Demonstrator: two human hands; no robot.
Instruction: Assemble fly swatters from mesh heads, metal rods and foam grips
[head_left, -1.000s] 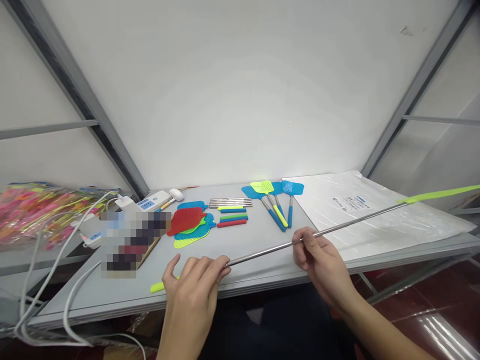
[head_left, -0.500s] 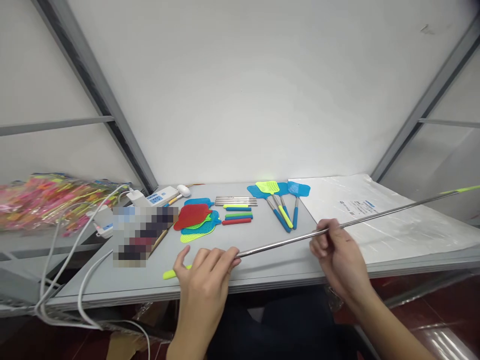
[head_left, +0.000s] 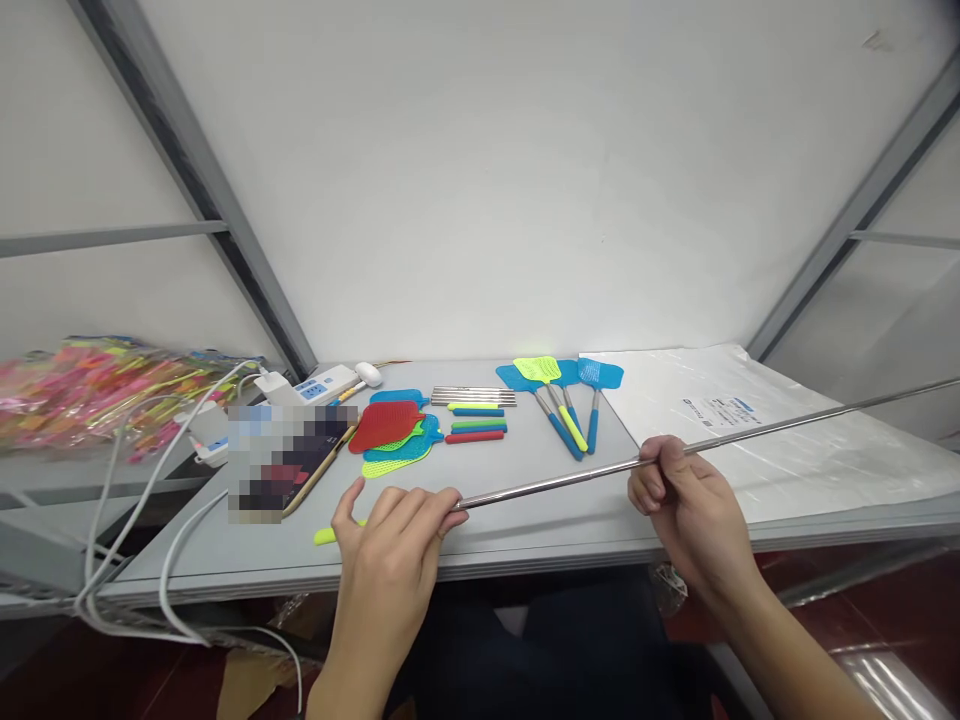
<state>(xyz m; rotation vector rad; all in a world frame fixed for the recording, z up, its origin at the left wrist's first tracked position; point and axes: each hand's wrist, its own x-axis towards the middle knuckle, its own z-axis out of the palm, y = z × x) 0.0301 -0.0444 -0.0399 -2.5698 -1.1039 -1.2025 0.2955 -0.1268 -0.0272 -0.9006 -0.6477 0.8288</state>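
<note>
Farther from its partner than a second ago, the right hand (head_left: pixel 694 510) pinches the telescopic metal rod (head_left: pixel 551 482) by its middle, while the left hand (head_left: pixel 394 560) wraps its yellow-green handle (head_left: pixel 325 536) — two spaced holds, probably to steady so long a shaft over the table (head_left: pixel 517 460). Beyond lie swatter heads (head_left: pixel 388 427), steel rods (head_left: pixel 472 396) and coloured grips (head_left: pixel 478 426), seemingly grouped by kind — assembled fly swatters (head_left: pixel 573 427) sit to their right.

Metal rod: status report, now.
Left hand gripping yellow handle; right hand around metal rod. Far end out of frame. No visible obstruction.
</note>
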